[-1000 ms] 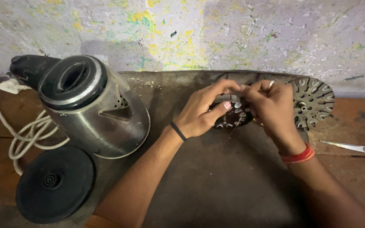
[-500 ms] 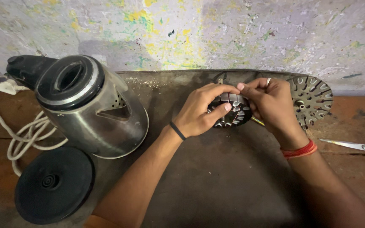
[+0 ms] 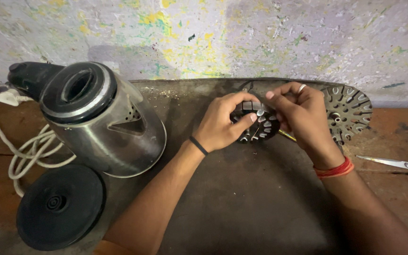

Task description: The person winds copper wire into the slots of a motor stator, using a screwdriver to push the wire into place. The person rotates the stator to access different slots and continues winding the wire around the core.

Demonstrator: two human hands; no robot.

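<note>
The left hand point(image 3: 223, 123) has a closed grip on a small round motor core point(image 3: 257, 123), a dark ring of metal teeth with pale windings; its fingers curl over the top edge and the thumb presses across the face. The right hand point(image 3: 302, 115), wearing a ring, pinches its fingertips shut at the core's upper right edge, and whether anything thin sits in that pinch cannot be told. The core rests low on a dark mat point(image 3: 241, 203) spread over the bench.

Taking the core as the landmark and reading from the left: far left of it a white cord point(image 3: 22, 151) loops loosely. Next comes a steel electric kettle point(image 3: 97, 120) lying tilted on its side, its open top turned toward the camera. Below the kettle, lower left of the core, sits the round black kettle base point(image 3: 60, 208). Just right of the core, partly behind the right hand, lies a perforated metal disc point(image 3: 348, 111). A thin yellow-tipped tool point(image 3: 286, 136) peeks out just below the right hand. Far right of the core lie scissors point(image 3: 395, 164) with yellow handles.

Likely risks, judged from this view: the fine windings could snap or slip if the pinching fingers pull hard, and the core could twist in the left grip, since only fingertips and thumb steady it. The kettle, resting on its curved side, could roll toward the hands.
</note>
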